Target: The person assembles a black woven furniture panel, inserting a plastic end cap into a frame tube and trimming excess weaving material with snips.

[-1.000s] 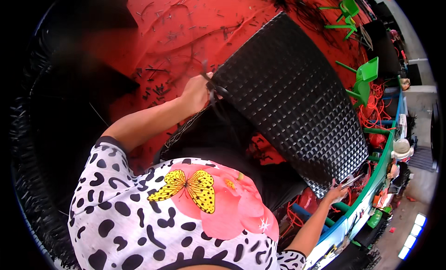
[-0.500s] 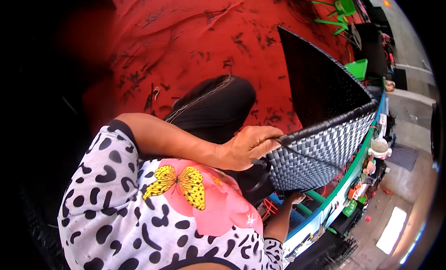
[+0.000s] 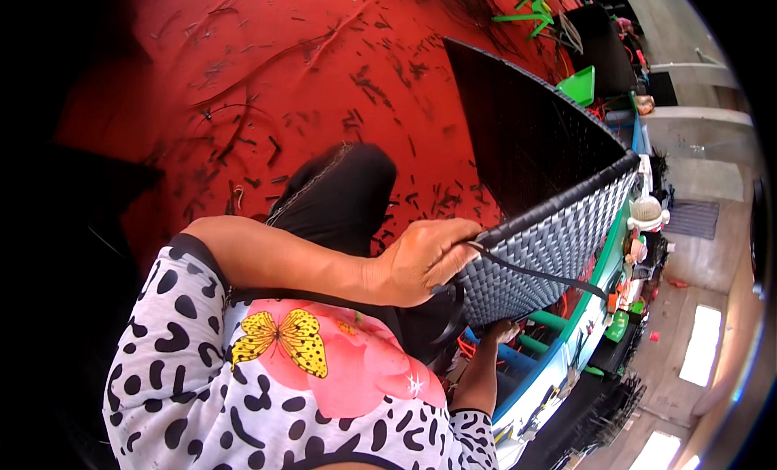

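A black and silver-grey woven basket [image 3: 558, 247] lies tilted in front of me, its dark open mouth toward the upper left. My left hand [image 3: 425, 260] is closed at the near corner of its black-bound rim, thumb and fingers pinching a thin black strip [image 3: 538, 273] against the edge. The strip's length curves over the woven side to the right. Black strip ends hang below the same hand. Down at the basket's lower edge is my right hand [image 3: 503, 332], its fingers curled and partly hidden; what they hold cannot be made out.
Short black scraps litter the red floor [image 3: 324, 74]. Beyond the basket stand green chairs [image 3: 534, 5] and a green dustpan-like piece [image 3: 579, 86]. On the right, a green and blue frame [image 3: 558, 328] borders a cluttered surface. My bent knee [image 3: 344, 191] is beside the basket.
The view has shifted, so the basket and both hands appear slightly farther left. The strip, straight across the basket's side before, now bows loosely. My left hand still grips the rim corner.
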### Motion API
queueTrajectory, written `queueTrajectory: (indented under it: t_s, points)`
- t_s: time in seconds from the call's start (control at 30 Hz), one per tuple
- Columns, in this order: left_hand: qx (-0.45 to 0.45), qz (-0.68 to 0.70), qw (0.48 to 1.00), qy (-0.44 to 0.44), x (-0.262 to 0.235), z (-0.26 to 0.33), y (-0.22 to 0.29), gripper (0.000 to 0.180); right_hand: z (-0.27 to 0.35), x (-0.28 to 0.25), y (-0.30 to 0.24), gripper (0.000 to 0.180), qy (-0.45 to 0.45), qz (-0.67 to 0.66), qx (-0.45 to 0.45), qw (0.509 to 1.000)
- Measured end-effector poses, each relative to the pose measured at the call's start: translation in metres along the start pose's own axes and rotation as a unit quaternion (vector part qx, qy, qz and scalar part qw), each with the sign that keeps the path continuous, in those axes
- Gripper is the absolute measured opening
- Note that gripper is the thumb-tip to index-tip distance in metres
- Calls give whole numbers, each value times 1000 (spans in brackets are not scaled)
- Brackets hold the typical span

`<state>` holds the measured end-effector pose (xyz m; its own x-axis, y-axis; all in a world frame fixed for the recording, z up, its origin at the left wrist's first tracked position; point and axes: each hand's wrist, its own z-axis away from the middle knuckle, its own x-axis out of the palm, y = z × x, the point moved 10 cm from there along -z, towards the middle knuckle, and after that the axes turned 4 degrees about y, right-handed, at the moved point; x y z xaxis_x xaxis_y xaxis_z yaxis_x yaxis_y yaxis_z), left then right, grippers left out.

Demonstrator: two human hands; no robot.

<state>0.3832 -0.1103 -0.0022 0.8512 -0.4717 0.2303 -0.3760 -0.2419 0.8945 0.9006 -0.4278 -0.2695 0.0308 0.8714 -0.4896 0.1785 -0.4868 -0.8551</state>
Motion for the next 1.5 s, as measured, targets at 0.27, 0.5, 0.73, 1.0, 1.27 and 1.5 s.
queueTrajectory:
  t_s: [0.27, 0.5, 0.73, 1.0, 1.27, 1.5]
  points:
    - [144, -48, 988, -5, 16, -37, 24, 22, 5, 0, -8, 26, 18, -72, -30, 997]
    - [82, -206, 973, 67, 33, -185, -7, 22, -7, 16, -92, 28, 100, 310, -124, 937]
    - [-18, -95, 985, 142, 35, -264, -6, 21, 21, 30, -162, 30, 100, 314, -205, 922]
    - [-48, -58, 997, 28, 50, -263, -15, 27, 19, 35, -135, 29, 3, 351, -174, 920]
    - [-23, -149, 989, 0, -7, -180, -31, 27, 83, 33, -170, 5, -114, -162, -83, 977]
    - [-276, 19, 959, -58, -81, -38, -96, 33, 263, 86, -301, 14, -445, -45, -247, 860]
